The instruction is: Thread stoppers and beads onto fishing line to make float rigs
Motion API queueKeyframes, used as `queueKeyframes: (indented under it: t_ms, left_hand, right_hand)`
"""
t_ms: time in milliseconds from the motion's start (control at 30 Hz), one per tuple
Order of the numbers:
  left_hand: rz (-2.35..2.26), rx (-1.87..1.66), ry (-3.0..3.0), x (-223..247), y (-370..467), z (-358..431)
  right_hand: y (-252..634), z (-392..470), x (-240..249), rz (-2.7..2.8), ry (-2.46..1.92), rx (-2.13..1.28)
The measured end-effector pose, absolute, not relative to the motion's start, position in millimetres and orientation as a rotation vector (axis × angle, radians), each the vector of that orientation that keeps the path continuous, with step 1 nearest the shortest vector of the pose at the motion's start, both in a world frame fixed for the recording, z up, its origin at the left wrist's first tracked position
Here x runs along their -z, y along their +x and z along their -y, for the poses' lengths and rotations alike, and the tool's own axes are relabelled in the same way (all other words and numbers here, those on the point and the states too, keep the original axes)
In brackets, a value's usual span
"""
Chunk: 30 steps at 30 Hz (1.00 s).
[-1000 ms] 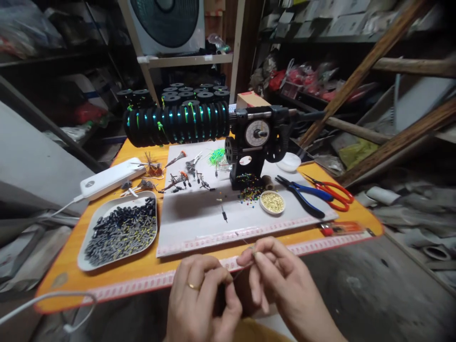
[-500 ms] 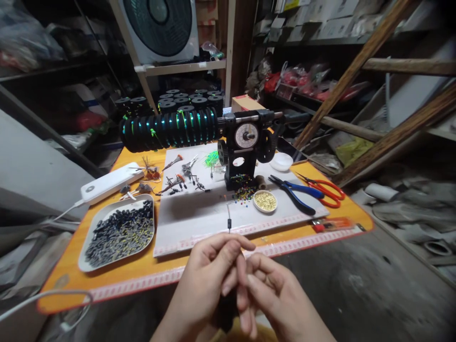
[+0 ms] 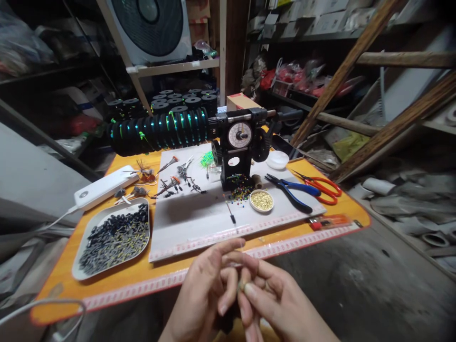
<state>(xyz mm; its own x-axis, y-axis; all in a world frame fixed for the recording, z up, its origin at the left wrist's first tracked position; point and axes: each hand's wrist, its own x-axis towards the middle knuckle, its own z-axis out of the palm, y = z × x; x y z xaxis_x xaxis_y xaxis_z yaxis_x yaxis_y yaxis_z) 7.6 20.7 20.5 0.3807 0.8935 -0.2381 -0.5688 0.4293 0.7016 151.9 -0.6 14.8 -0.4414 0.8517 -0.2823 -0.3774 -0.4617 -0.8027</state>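
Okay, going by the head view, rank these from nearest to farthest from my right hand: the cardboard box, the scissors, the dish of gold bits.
1. Dish of gold bits: on the pale board, ahead of your right hand.
2. Scissors: right of the pliers.
3. Cardboard box: behind the black machine.

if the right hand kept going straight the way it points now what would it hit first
Most likely the left hand: the right hand points leftward at it. The two overlap in this view, so the gap, if any, is unclear.
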Motion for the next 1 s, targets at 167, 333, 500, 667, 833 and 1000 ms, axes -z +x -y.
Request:
queueKeyframes:
  t_ms: [167, 333, 500, 667, 833, 1000]
  left_hand:
    - [-0.772, -0.962, 0.539, -15, 9, -11]
    - [-0.927, -1.095, 0.571, -21, 16, -14]
    - [-0.900, -1.160, 0.537, -24, 22, -14]
    - [-0.899, -1.244, 0.499, -26, 25, -15]
    - [-0.916, -1.257, 0.543, -29, 27, -14]
    - [-0.986, -1.238, 0.527, -31, 27, -11]
  right_hand:
    - [158, 0, -7, 0.902, -0.942, -1.971]
    - [165, 0, -12, 1.130, -1.057, -1.835]
    - [168, 3, -23, 1.633, -1.122, -1.363]
    - [168, 2, -24, 1.730, -1.116, -1.268]
    - [188, -9, -36, 1.962, -1.083, -1.211]
    - [256, -59, -48, 2.012, -1.502, -0.224]
